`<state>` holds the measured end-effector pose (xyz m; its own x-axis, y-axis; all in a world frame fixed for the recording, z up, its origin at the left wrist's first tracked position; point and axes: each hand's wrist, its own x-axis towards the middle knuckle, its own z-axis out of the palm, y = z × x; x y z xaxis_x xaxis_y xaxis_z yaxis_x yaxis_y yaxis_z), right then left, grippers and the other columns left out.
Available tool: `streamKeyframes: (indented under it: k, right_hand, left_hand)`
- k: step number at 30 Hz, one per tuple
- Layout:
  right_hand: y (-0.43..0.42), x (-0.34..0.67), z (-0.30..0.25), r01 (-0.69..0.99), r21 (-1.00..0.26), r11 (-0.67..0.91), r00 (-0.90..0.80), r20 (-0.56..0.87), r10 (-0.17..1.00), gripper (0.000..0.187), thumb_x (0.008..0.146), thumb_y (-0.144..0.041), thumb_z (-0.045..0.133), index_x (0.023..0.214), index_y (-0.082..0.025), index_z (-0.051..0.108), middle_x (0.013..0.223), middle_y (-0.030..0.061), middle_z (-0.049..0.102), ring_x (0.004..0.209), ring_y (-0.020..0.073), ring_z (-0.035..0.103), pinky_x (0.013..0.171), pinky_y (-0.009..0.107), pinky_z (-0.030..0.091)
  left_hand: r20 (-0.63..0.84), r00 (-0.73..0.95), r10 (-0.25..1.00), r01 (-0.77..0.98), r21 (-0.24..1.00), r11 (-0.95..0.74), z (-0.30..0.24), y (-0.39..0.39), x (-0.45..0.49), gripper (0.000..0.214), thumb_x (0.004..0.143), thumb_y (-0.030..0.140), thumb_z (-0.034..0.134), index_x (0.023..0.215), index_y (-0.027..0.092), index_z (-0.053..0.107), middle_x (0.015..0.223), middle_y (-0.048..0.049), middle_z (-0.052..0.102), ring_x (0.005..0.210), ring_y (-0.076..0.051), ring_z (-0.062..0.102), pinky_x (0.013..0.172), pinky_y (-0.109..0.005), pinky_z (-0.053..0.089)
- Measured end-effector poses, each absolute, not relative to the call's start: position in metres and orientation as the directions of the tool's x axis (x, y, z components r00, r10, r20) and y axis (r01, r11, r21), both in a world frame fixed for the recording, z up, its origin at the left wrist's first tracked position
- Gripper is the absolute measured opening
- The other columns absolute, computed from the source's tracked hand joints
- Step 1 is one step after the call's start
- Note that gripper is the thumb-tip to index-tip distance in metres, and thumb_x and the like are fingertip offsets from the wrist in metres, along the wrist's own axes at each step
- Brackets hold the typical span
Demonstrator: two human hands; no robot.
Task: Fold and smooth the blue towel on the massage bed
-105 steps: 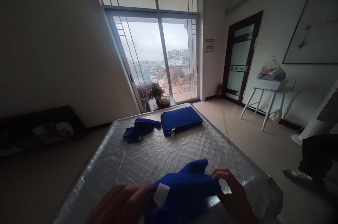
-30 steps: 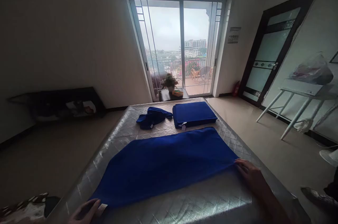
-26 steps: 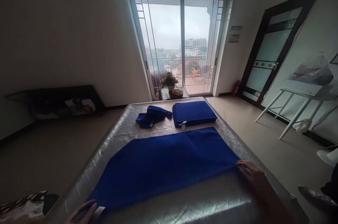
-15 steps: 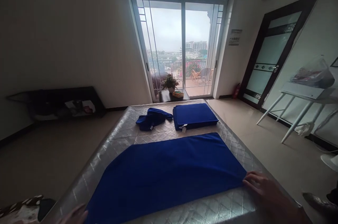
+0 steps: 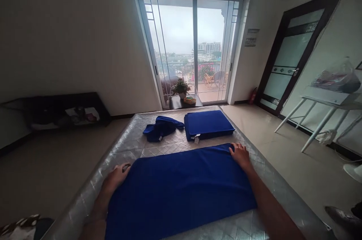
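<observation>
A blue cloth (image 5: 181, 191) lies spread across the silver quilted mattress (image 5: 124, 138), with some soft creases on its right side. At its far left corner, my left hand (image 5: 117, 178) has curled fingers closed on the edge. My right hand (image 5: 241, 155) pinches the far right corner between thumb and fingers. Beyond the cloth sits a neat folded stack of blue cloth (image 5: 209, 123) with a white tag at its front. Left of that stack lies a crumpled blue cloth (image 5: 162, 129), also tagged.
A small dark table (image 5: 177, 102) with a potted plant (image 5: 181, 87) stands past the mattress, before glass sliding doors (image 5: 195, 44). On the right, a white stool (image 5: 325, 106) carries a plastic bag (image 5: 336, 78). A dark low rack (image 5: 65, 113) is at left.
Both hands have moved from the near side of the spread cloth to its far corners. The cloth's near left and right edges have shifted slightly inward.
</observation>
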<state>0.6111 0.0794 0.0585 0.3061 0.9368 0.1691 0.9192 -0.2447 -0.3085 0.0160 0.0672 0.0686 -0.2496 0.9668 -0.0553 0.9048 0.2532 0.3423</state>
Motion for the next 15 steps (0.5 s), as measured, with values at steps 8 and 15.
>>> streamKeyframes:
  k: [8, 15]
  right_hand:
    - [0.095, 0.635, 0.017, 0.928, -0.327, -0.182, 0.274, 0.265, 0.924, 0.039, 0.099, -0.028, 0.046, 0.128, -0.019, 0.070, 0.133, 0.0121, 0.065, 0.120, 0.0265, 0.058, 0.104, 0.038, 0.042]
    - [0.106, 0.654, 0.003, 0.883, -0.459, -0.101, 0.274, 0.328, 0.904, 0.040, 0.093, -0.023, 0.043, 0.115, -0.018, 0.077, 0.122, 0.0126, 0.071, 0.113, 0.0239, 0.064, 0.105, 0.037, 0.044]
  left_hand:
    - [-0.159, 0.037, 0.987, 0.858, 0.512, 0.050, 0.066, 0.052, 0.019, 0.041, 0.075, 0.046, 0.057, 0.104, 0.020, 0.068, 0.120, -0.0109, 0.070, 0.109, -0.028, 0.066, 0.097, -0.036, 0.053]
    - [-0.052, -0.059, 0.997, 0.800, 0.595, 0.079, 0.072, 0.047, 0.006, 0.039, 0.070, 0.052, 0.059, 0.096, 0.024, 0.064, 0.097, -0.0054, 0.076, 0.095, -0.028, 0.071, 0.088, -0.038, 0.055]
